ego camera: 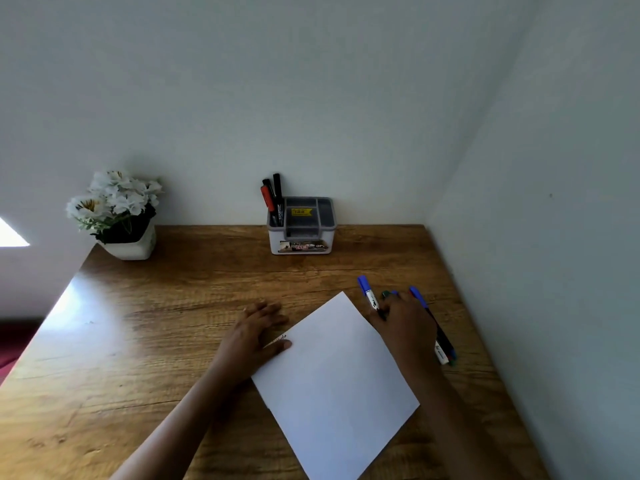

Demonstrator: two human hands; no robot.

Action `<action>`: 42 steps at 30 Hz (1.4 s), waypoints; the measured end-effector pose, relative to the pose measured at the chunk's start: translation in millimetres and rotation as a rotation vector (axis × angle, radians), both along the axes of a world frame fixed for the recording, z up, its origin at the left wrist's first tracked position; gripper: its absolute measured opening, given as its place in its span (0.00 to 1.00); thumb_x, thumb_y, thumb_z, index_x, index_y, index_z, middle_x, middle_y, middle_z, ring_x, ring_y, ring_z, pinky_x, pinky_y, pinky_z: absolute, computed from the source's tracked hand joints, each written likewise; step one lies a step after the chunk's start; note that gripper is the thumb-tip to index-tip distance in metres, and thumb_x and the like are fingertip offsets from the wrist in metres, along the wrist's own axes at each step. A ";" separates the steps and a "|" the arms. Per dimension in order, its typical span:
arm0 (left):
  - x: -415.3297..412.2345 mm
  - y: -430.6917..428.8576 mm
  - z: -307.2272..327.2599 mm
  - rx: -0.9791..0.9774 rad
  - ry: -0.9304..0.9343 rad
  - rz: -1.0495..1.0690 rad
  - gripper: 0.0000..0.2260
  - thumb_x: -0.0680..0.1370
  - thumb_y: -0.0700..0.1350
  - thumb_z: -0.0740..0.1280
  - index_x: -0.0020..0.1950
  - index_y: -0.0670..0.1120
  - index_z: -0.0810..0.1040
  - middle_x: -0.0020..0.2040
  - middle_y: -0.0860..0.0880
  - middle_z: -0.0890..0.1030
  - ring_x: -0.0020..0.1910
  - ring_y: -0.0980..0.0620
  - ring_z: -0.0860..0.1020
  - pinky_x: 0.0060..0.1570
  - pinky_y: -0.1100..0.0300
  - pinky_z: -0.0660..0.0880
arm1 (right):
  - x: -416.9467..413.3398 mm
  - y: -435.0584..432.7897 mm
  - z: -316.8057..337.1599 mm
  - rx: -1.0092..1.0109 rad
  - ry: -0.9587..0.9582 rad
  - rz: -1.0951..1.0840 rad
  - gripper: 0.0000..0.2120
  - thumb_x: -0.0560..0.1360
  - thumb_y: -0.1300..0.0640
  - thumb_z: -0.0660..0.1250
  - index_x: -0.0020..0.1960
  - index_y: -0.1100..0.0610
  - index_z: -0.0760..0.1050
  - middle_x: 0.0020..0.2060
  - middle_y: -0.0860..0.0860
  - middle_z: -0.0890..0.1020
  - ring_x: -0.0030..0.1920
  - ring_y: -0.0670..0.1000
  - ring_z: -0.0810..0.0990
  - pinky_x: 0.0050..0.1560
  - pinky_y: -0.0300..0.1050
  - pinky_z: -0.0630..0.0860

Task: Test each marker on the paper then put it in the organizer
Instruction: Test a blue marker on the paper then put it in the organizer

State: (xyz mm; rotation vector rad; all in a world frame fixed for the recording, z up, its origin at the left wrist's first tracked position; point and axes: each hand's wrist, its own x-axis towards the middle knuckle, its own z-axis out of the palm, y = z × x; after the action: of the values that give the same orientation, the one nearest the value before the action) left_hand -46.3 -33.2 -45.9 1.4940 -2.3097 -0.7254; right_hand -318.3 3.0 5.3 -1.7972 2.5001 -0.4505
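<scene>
A white paper sheet [337, 375] lies tilted on the wooden table [156, 323], with a small ink scribble near its left edge. My left hand [254, 336] rests flat on the table, its thumb pressing the paper's left edge. My right hand [403, 327] reaches over a few markers lying right of the paper. Its fingers curl onto a white marker with a blue cap [367, 292]. A green-capped marker [386, 294] and a dark blue-capped marker [440, 332] lie partly hidden under that hand. The grey-and-white organizer [300, 226] stands at the wall, holding red and black markers [272, 195].
A white pot of white flowers [119, 216] stands at the table's back left corner. Walls close off the back and the right side. The table's left edge runs diagonally from the pot toward me.
</scene>
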 end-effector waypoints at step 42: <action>48.1 -54.6 91.5 0.614 1.539 0.812 0.09 0.82 0.47 0.60 0.52 0.44 0.76 0.54 0.43 0.83 0.43 0.53 0.83 0.39 0.62 0.78 | 106.6 59.8 36.0 0.240 -0.828 0.178 0.11 0.77 0.44 0.60 0.51 0.49 0.76 0.32 0.47 0.79 0.31 0.43 0.76 0.34 0.36 0.72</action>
State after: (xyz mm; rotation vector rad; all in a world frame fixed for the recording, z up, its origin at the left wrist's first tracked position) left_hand 1.8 -87.7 45.6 1.0940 -0.3224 -1.5435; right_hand -211.7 62.8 41.3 -1.3365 1.7282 -0.6727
